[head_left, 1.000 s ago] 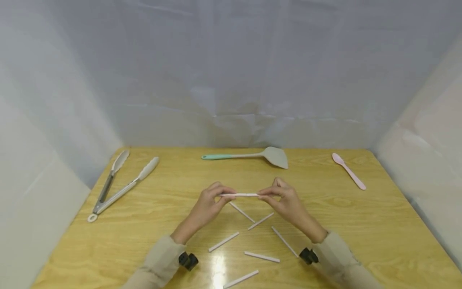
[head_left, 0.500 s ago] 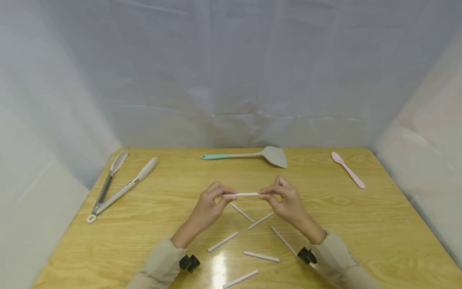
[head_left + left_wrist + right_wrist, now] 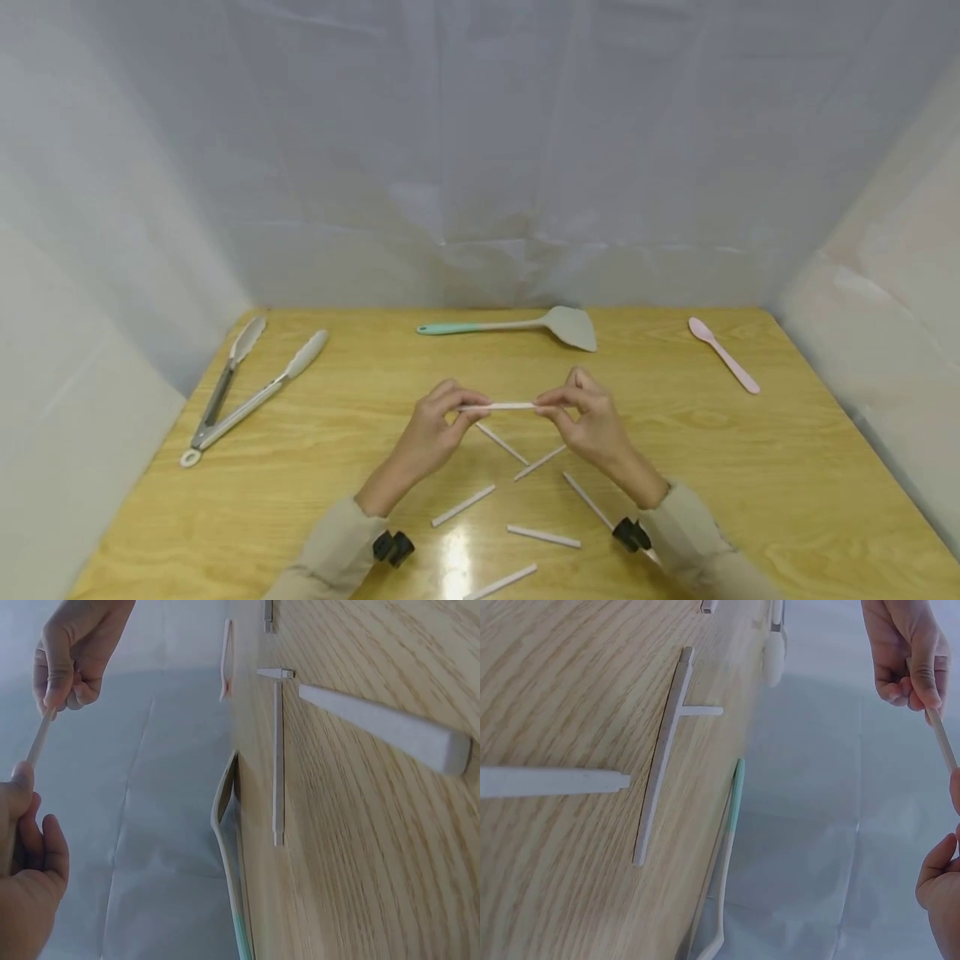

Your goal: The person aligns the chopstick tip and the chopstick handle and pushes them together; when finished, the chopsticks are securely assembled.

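A thin white stick [image 3: 512,406] is held level above the table, its middle showing between the two hands. My left hand [image 3: 427,429] pinches its left part between thumb and fingers, and my right hand [image 3: 596,421] pinches its right part the same way. The fingers hide both ends. In the left wrist view the stick [image 3: 39,739] runs between both hands; the right wrist view shows part of the stick [image 3: 943,742] too. Beneath lie several similar loose sticks [image 3: 543,537], [image 3: 664,757], some with narrower stepped tips.
Open tongs [image 3: 247,400] lie at the left of the wooden table [image 3: 360,367]. A turner [image 3: 573,327] with a green handle lies along the back edge. At the right rests a pink spoon [image 3: 723,356]. Pale sheeting [image 3: 480,150] rises behind and at both sides.
A seam seen earlier near the middle of the held stick no longer shows. The right hand and forearm have shifted slightly left; the left hand stays nearly still.
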Tool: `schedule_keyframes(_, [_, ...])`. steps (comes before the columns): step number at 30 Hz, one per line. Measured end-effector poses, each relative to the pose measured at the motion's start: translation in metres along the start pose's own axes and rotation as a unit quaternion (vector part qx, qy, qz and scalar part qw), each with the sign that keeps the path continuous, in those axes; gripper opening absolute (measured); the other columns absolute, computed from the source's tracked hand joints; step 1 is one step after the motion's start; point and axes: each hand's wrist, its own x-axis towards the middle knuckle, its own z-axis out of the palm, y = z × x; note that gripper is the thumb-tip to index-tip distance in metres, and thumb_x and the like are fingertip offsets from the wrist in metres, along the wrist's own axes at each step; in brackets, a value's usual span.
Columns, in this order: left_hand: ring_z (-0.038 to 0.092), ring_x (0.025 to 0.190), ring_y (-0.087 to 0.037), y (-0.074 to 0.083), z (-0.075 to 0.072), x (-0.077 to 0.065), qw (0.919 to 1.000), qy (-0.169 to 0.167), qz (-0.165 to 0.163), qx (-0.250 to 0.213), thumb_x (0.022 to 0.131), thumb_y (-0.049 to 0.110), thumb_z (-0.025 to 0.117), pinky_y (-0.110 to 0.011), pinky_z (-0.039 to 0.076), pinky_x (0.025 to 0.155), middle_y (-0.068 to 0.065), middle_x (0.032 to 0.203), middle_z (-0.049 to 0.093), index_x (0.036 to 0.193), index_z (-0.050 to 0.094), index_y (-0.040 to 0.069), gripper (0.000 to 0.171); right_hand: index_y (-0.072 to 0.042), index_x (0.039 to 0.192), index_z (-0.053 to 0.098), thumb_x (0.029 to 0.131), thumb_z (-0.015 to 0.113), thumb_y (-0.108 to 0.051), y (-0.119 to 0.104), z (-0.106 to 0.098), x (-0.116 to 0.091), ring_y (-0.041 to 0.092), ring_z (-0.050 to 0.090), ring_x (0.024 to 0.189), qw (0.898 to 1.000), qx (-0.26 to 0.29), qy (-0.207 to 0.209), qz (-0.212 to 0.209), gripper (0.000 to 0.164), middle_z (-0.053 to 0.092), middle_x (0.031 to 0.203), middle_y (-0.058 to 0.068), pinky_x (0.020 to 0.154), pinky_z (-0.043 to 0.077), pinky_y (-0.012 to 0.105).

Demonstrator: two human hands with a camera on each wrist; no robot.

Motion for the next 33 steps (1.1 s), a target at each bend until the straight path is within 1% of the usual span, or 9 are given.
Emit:
schedule_keyframes(5, [0.053, 0.068, -0.014, -0.002, 0.001, -0.002, 1.0000, -0.001, -0.005, -0.003, 0.081, -0.003, 0.070, -0.020, 0.047, 0.060, -0.004, 0.077, 0.058, 0.091, 0.070, -0.001, 0.011, 0.007, 0.077, 0.068, 0.063, 0.076, 0.014, -0.003, 0.001, 0.001, 0.015, 0.044, 0.059, 1.000, -0.008, -0.007, 0.008, 0.018, 0.041, 0.065, 0.006, 0.070, 0.048, 0.010])
schedule_keyframes(7, [0.054, 0.070, -0.014, -0.003, 0.002, -0.004, 0.9999, -0.003, -0.012, -0.004, 0.081, -0.002, 0.070, -0.020, 0.048, 0.061, -0.004, 0.078, 0.059, 0.092, 0.070, -0.001, 0.011, 0.008, 0.076, 0.068, 0.057, 0.074, 0.020, -0.008, 0.000, 0.004, 0.016, 0.045, 0.059, 1.000, -0.013, -0.011, 0.009, 0.023, 0.040, 0.064, 0.007, 0.070, 0.048, 0.009])
schedule_keyframes(9, [0.056, 0.072, -0.015, -0.005, 0.003, -0.006, 0.9997, -0.006, -0.024, -0.007, 0.081, -0.001, 0.070, -0.021, 0.049, 0.063, -0.004, 0.079, 0.060, 0.092, 0.070, 0.000, 0.011, 0.009, 0.075, 0.067, 0.055, 0.074, 0.023, -0.017, -0.001, 0.010, 0.018, 0.045, 0.058, 1.000, -0.018, -0.018, 0.009, 0.025, 0.040, 0.063, 0.009, 0.070, 0.048, 0.009])
schedule_keyframes(13, [0.058, 0.074, -0.016, -0.007, 0.004, -0.008, 0.9992, -0.017, -0.036, -0.006, 0.082, 0.001, 0.070, -0.022, 0.051, 0.066, -0.004, 0.081, 0.061, 0.094, 0.070, 0.000, 0.012, 0.011, 0.074, 0.066, 0.054, 0.073, 0.025, -0.033, -0.005, 0.019, 0.021, 0.047, 0.058, 0.999, -0.024, -0.031, 0.012, 0.026, 0.040, 0.063, 0.011, 0.070, 0.050, 0.011])
schedule_keyframes(16, [0.058, 0.076, -0.016, -0.008, 0.003, -0.007, 0.9990, -0.023, -0.037, 0.002, 0.082, 0.002, 0.070, -0.022, 0.052, 0.068, -0.003, 0.081, 0.060, 0.094, 0.070, 0.000, 0.013, 0.011, 0.074, 0.066, 0.055, 0.074, 0.024, -0.035, -0.006, 0.021, 0.022, 0.048, 0.059, 0.999, -0.031, -0.038, 0.020, 0.024, 0.041, 0.064, 0.009, 0.070, 0.051, 0.013])
schedule_keyframes(21, [0.060, 0.081, -0.019, -0.010, 0.001, -0.004, 0.9987, -0.033, -0.036, 0.013, 0.082, 0.004, 0.071, -0.025, 0.053, 0.074, -0.003, 0.083, 0.062, 0.095, 0.071, 0.002, 0.014, 0.010, 0.075, 0.067, 0.058, 0.076, 0.022, -0.020, -0.004, 0.013, 0.022, 0.050, 0.061, 0.998, -0.043, -0.041, 0.029, 0.022, 0.042, 0.065, 0.009, 0.069, 0.052, 0.015])
schedule_keyframes(26, [0.061, 0.086, -0.021, -0.010, -0.002, -0.002, 0.9978, -0.041, -0.049, 0.017, 0.082, 0.007, 0.072, -0.028, 0.054, 0.077, -0.005, 0.088, 0.064, 0.097, 0.071, 0.003, 0.016, 0.006, 0.079, 0.071, 0.060, 0.077, 0.018, 0.000, -0.002, 0.001, 0.019, 0.051, 0.065, 0.997, -0.045, -0.046, 0.040, 0.024, 0.046, 0.068, 0.008, 0.066, 0.053, 0.019])
schedule_keyframes(29, [0.061, 0.087, -0.021, -0.009, -0.003, -0.001, 0.9974, -0.043, -0.054, 0.020, 0.081, 0.007, 0.072, -0.028, 0.053, 0.078, -0.006, 0.089, 0.065, 0.098, 0.071, 0.003, 0.018, 0.003, 0.082, 0.072, 0.063, 0.078, 0.014, 0.003, -0.003, -0.001, 0.017, 0.052, 0.067, 0.997, -0.042, -0.049, 0.047, 0.022, 0.047, 0.071, 0.007, 0.066, 0.053, 0.021])
schedule_keyframes(33, [0.061, 0.087, -0.021, -0.010, -0.004, 0.001, 0.9974, -0.042, -0.051, 0.026, 0.081, 0.006, 0.073, -0.029, 0.053, 0.079, -0.006, 0.091, 0.067, 0.099, 0.071, 0.003, 0.019, 0.003, 0.083, 0.072, 0.064, 0.078, 0.014, 0.005, -0.003, 0.000, 0.015, 0.053, 0.068, 0.997, -0.039, -0.049, 0.047, 0.022, 0.048, 0.072, 0.007, 0.066, 0.053, 0.022])
